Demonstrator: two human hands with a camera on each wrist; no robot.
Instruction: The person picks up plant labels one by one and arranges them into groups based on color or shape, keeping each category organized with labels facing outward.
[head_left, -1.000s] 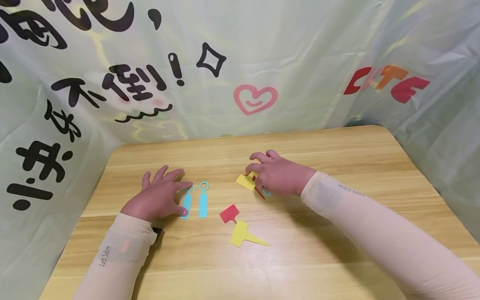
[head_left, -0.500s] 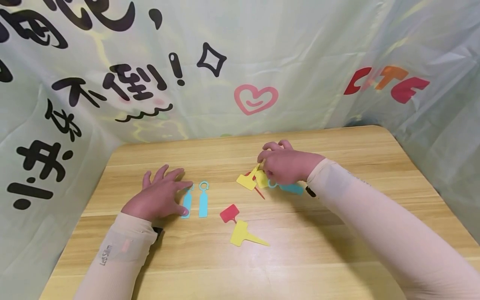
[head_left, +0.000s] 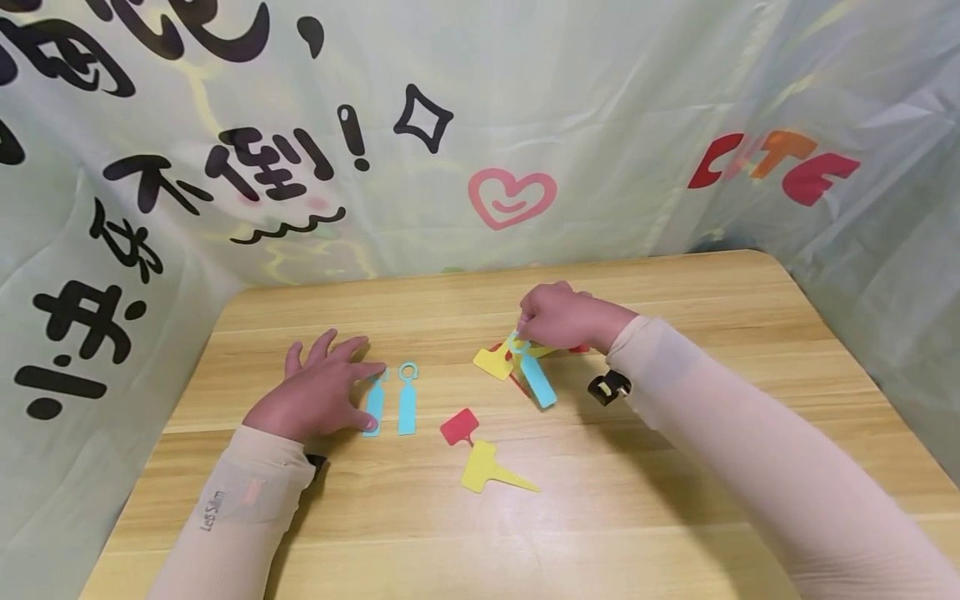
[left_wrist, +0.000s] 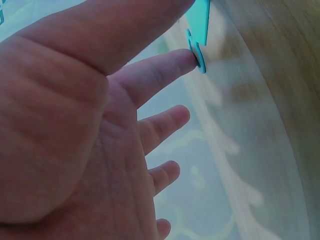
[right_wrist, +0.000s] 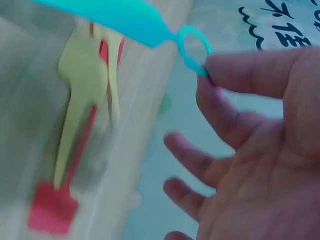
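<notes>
In the head view, my right hand [head_left: 566, 317] pinches a blue plant tag [head_left: 538, 382] by its hook ring between thumb and index finger. The right wrist view shows that ring [right_wrist: 195, 42] at the fingertips and the tag's flat body raised off the table. My left hand [head_left: 318, 392] lies on the left with its fingers spread. Its thumb and index finger touch the two ends of another blue tag [head_left: 375, 404]. To the right of it lies a second blue tag [head_left: 407, 408].
Under the right hand are overlapping yellow [right_wrist: 82, 65] and red [right_wrist: 52, 210] T-shaped plant labels. Nearer the front lie a red label [head_left: 459, 427] and a yellow label [head_left: 480, 467]. A printed cloth [head_left: 600, 100] stands behind the wooden table [head_left: 360, 533].
The right hand moved up and right from the yellow and red labels, then took hold of the blue tag and lifted it, swinging it around. The left hand stayed still.
</notes>
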